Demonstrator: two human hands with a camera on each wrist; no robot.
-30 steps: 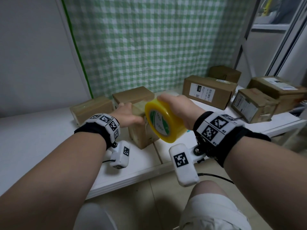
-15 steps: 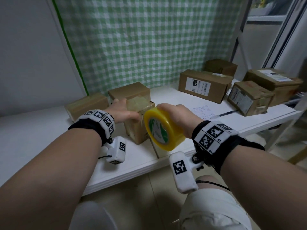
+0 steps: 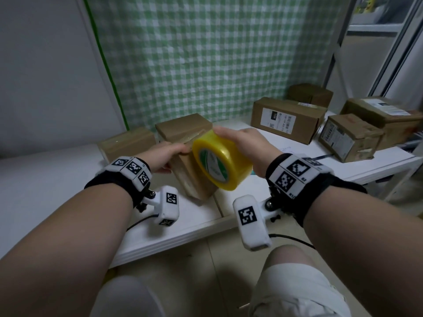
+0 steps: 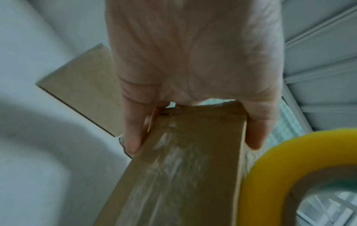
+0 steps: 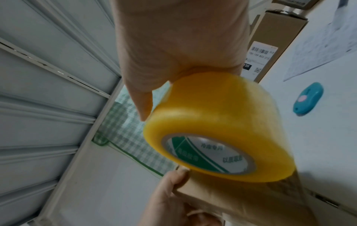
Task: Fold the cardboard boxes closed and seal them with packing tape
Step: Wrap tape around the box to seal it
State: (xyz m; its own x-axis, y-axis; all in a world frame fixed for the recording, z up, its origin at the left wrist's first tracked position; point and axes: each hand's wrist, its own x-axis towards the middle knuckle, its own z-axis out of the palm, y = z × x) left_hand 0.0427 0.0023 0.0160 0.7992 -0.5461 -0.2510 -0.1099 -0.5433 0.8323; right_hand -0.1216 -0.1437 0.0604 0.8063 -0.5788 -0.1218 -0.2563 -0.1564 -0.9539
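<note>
A small brown cardboard box (image 3: 194, 179) stands tilted near the front edge of the white table (image 3: 57, 191), its faces shiny with clear tape (image 4: 173, 168). My left hand (image 3: 164, 156) grips the box's top end, thumb on one side and fingers on the other (image 4: 133, 137). My right hand (image 3: 247, 145) holds a thick yellow roll of packing tape (image 3: 219, 161) against the right side of the box. The roll's green and white core label (image 5: 206, 154) faces me. A strip of tape runs from the roll (image 5: 222, 130) over the box's top.
Two closed brown boxes (image 3: 183, 129) (image 3: 128, 143) sit behind the held one. Several more boxes (image 3: 286, 120) with labels stand at the back right. A blue cutter (image 5: 307, 99) lies on the table to the right. A green checked cloth (image 3: 206, 53) hangs behind.
The box has tipped to the left on its bottom edge. The tape roll has risen from the box's lower side to its top right corner. My left hand stays on the top.
</note>
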